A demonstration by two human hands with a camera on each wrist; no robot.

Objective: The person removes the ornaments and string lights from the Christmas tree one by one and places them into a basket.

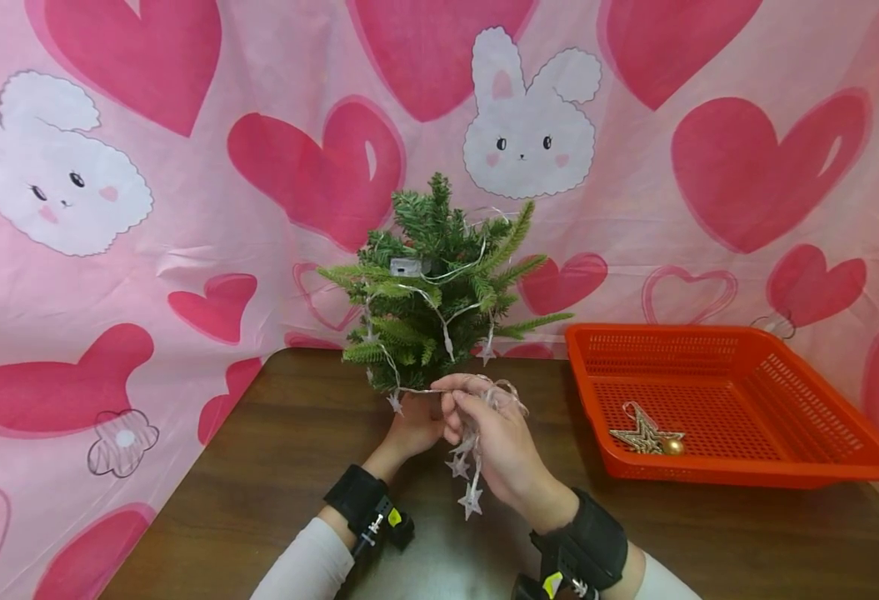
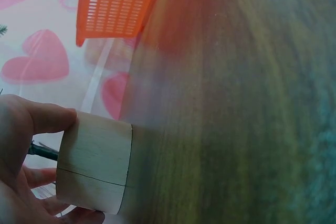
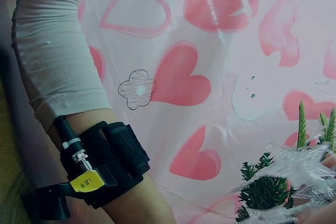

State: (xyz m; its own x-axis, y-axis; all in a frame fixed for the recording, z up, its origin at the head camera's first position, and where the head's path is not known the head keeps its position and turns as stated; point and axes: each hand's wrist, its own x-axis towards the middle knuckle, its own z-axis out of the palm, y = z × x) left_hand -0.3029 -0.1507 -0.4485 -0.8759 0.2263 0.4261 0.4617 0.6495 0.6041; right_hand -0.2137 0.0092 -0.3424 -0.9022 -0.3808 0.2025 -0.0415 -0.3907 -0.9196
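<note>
A small artificial Christmas tree [image 1: 420, 329] stands on the table, with a string of star lights wound through its branches. A clear battery box [image 1: 407, 267] rests among the upper twigs. My left hand [image 1: 415, 427] is under the lower branches; in the left wrist view its thumb and fingers grip the tree's round wooden base [image 2: 94, 161]. My right hand [image 1: 512, 446], in front of the tree, holds the bunched rest of the star string lights [image 3: 310, 169]. A stretch of wire runs from its fingertips left to a branch, and several stars dangle below the palm.
An orange plastic basket [image 1: 754, 471] stands to the right on the brown wooden table [image 1: 259, 483]. Inside lie a gold glitter star [image 1: 643, 435] and a small gold ball [image 1: 673, 447]. Behind hangs a pink cloth [image 1: 274, 225] with hearts and rabbits.
</note>
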